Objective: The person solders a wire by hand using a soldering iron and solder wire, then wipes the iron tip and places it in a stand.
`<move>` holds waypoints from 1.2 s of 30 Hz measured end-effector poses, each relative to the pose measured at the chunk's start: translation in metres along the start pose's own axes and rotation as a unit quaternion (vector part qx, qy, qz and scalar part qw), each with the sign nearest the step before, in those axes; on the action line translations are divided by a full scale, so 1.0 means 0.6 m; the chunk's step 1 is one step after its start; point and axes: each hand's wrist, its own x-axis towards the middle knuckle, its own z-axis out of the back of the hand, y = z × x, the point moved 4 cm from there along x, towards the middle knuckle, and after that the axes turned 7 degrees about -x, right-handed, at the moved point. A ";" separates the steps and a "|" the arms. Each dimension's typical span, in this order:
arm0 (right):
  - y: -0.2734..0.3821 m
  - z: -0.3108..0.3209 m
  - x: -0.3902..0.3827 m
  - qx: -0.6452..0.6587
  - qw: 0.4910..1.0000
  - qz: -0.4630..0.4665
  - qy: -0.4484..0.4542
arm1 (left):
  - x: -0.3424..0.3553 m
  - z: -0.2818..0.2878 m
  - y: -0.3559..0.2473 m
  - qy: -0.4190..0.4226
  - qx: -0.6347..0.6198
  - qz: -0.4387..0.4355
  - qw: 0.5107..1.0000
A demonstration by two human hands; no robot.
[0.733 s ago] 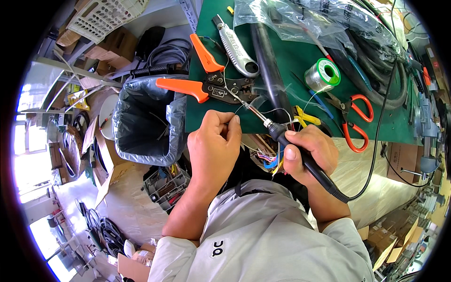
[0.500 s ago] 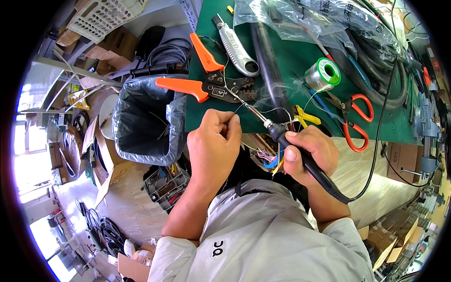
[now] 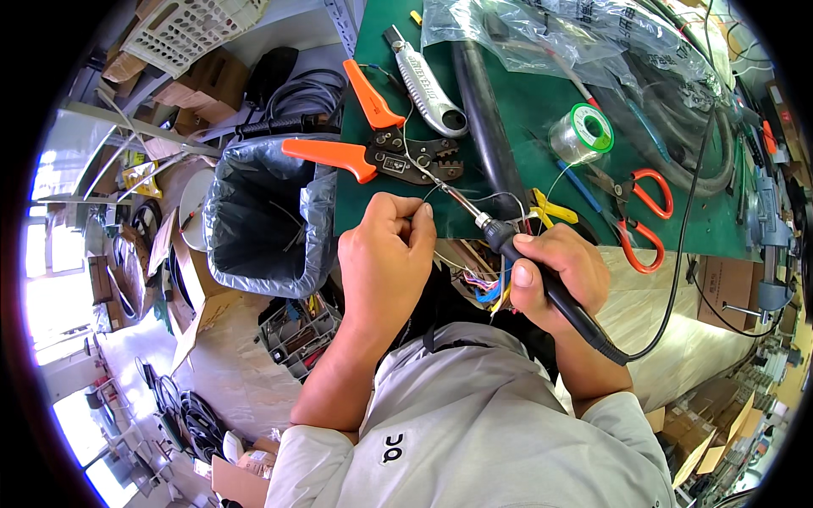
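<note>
At the near edge of the green surface (image 3: pixel 707 230), both hands work close together over the gap between the surface and the person's grey shirt (image 3: pixel 500 406). The right hand (image 3: pixel 563 275) has its fingers closed around the black handle of the iron (image 3: pixel 566 306), thumb along the upper side; the cord (image 3: pixel 673 296) loops away to the right. The iron slants up and to the left, its tip near the head of the crimper (image 3: pixel 391 159), right by the end of a pale wire (image 3: pixel 406 127) that runs over that tool. Whether tip and wire touch is too small to tell.

The left hand (image 3: pixel 388 254) has thumb and forefinger pinched narrow on a thin strand (image 3: pixel 432 194), which reaches toward the iron's tip.

The crimper lies with its orange handles spread, pointing left toward the lined bin (image 3: pixel 319 241). Above it is the knife (image 3: pixel 428 93), beside a thick black tube (image 3: pixel 487 110). Right of the tube stand out the solder spool (image 3: pixel 581 135) and the red-handled scissors (image 3: pixel 622 195), with a yellow tool (image 3: pixel 553 208) just above the right hand.
</note>
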 end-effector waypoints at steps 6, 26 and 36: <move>0.001 0.001 0.000 -0.004 1.000 -0.001 0.004 | 0.002 0.000 0.002 0.005 -0.013 0.007 1.000; 0.000 -0.002 0.002 -0.009 1.000 0.008 -0.001 | 0.005 0.000 0.004 0.021 -0.025 0.027 0.999; -0.002 -0.004 0.004 0.004 1.000 0.011 0.001 | 0.006 0.001 0.003 0.024 -0.011 0.016 1.000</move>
